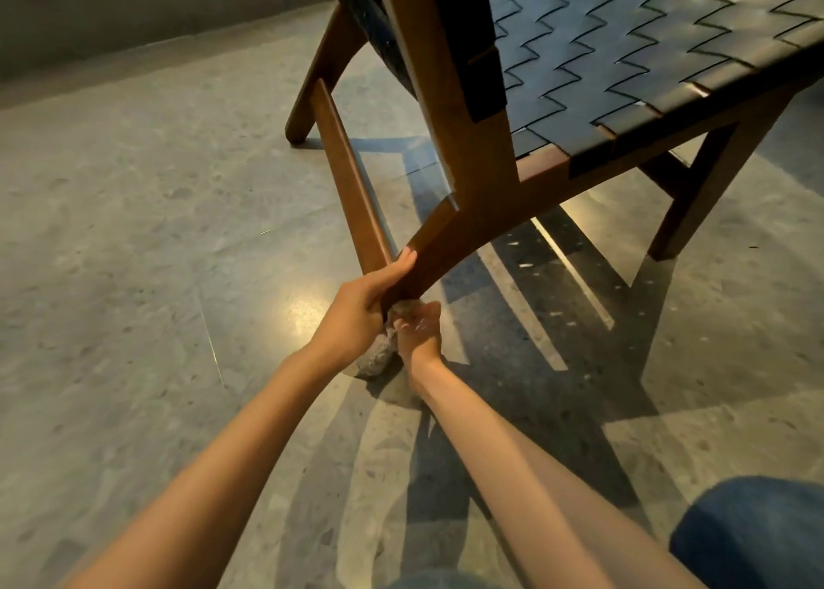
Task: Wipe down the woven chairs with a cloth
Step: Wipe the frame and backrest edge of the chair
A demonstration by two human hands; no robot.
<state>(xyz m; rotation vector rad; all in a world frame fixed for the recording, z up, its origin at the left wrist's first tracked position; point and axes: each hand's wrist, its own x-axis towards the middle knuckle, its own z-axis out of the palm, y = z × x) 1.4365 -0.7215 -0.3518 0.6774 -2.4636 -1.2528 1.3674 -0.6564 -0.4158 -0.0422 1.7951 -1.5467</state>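
Note:
A brown wooden chair point(481, 173) with a dark woven seat point(633, 48) fills the upper right, tilted towards me. My left hand point(363, 307) grips the foot of its near rear leg point(428, 267), low by the floor. Just to the right, my right hand point(419, 334) holds a grey cloth point(376, 356) pressed against the underside of that leg's end. Part of the cloth hangs down onto the floor between my wrists.
Polished grey stone floor point(147, 231) stretches to the left and front, with chair shadows under the seat. A dark wall point(133, 8) runs along the back left. My knee in blue jeans point(753, 535) sits at the lower right.

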